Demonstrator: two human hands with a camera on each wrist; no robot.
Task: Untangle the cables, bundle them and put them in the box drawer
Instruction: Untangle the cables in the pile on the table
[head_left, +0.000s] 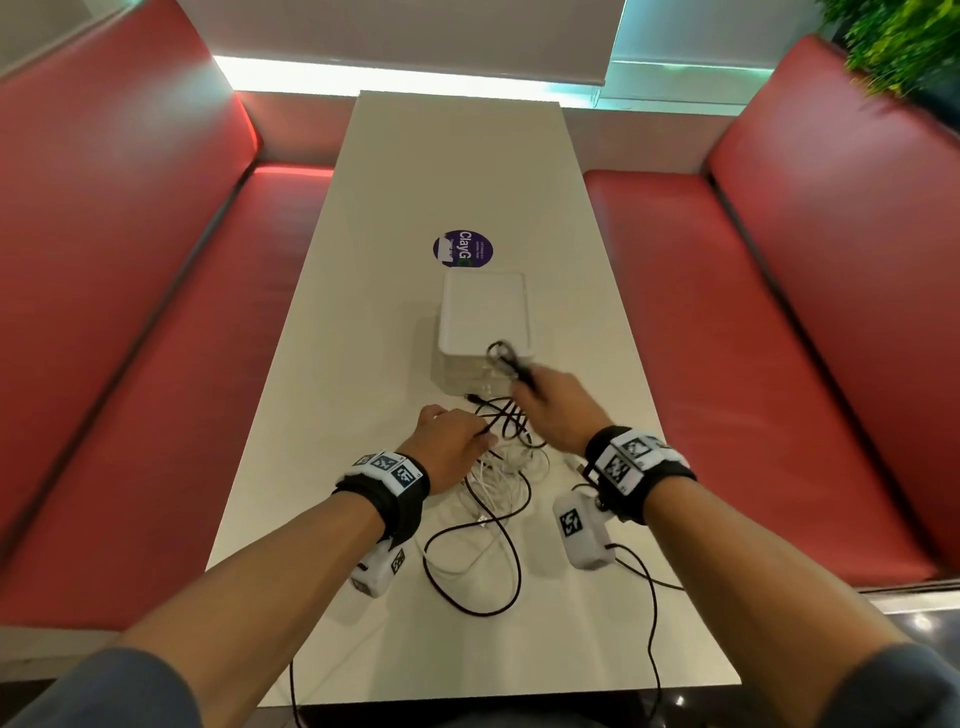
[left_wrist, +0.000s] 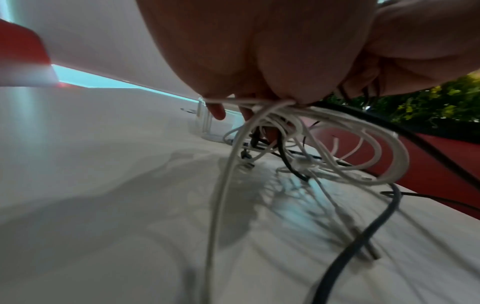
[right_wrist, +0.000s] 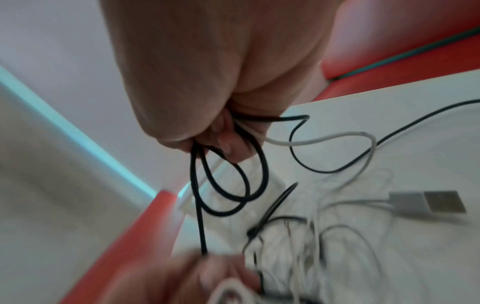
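Note:
A tangle of black and white cables (head_left: 498, 467) lies on the white table (head_left: 363, 364) in front of a white drawer box (head_left: 485, 317). My left hand (head_left: 452, 441) grips a bunch of white cable loops (left_wrist: 298, 127) with a black strand, just above the table. My right hand (head_left: 550, 405) is raised beside the box front and holds looped black cable (right_wrist: 226, 185) in its curled fingers (right_wrist: 228, 142); a loop sticks out above the box (head_left: 501, 356). A black strand runs taut from the right hand down to the left hand (right_wrist: 207, 273). The box drawers look closed.
A white USB plug (right_wrist: 428, 202) lies loose on the table to the right of the tangle. A purple round sticker (head_left: 462, 248) sits beyond the box. Red bench seats (head_left: 753, 364) flank the table on both sides. A thin black wire (head_left: 649, 623) trails from my right wrist camera.

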